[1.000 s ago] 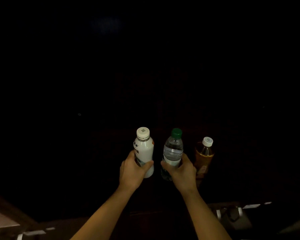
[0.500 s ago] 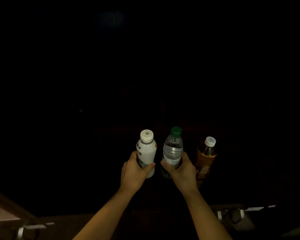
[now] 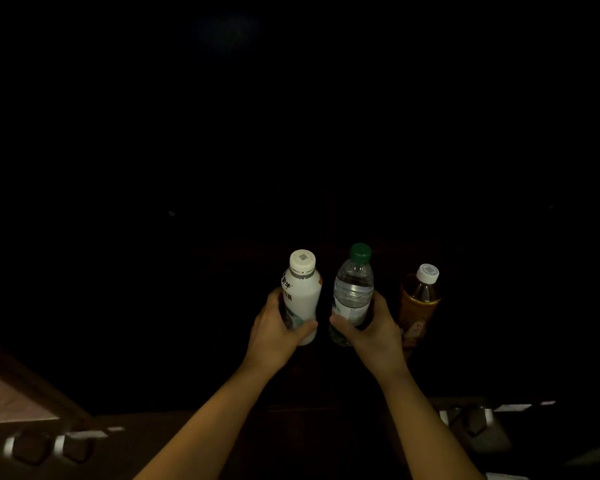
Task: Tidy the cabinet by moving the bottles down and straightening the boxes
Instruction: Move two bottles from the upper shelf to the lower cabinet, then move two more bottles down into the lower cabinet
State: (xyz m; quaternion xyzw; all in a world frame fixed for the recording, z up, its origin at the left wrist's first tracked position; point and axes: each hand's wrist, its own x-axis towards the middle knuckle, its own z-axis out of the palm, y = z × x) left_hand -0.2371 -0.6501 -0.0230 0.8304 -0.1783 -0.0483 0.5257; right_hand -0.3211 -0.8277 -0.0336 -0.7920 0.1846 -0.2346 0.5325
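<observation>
The white bottle (image 3: 300, 299) carries dark printed characters down its side, too small and dim to read. The amber bottle (image 3: 417, 306) has a label low down (also illegible); nothing else bears lettering.

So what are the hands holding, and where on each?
Left hand grips the white bottle around its lower body; right hand grips the clear water bottle likewise.

The white bottle (image 3: 301, 296) and the clear water bottle (image 3: 353, 294) stand upright with only a narrow gap between them, each wrapped low by a hand. Just right of the right hand (image 3: 371, 332), the amber tea bottle (image 3: 418, 303) crowds that side. Left of the left hand (image 3: 274, 336) nothing shows; the surroundings are too dark to judge.
</observation>
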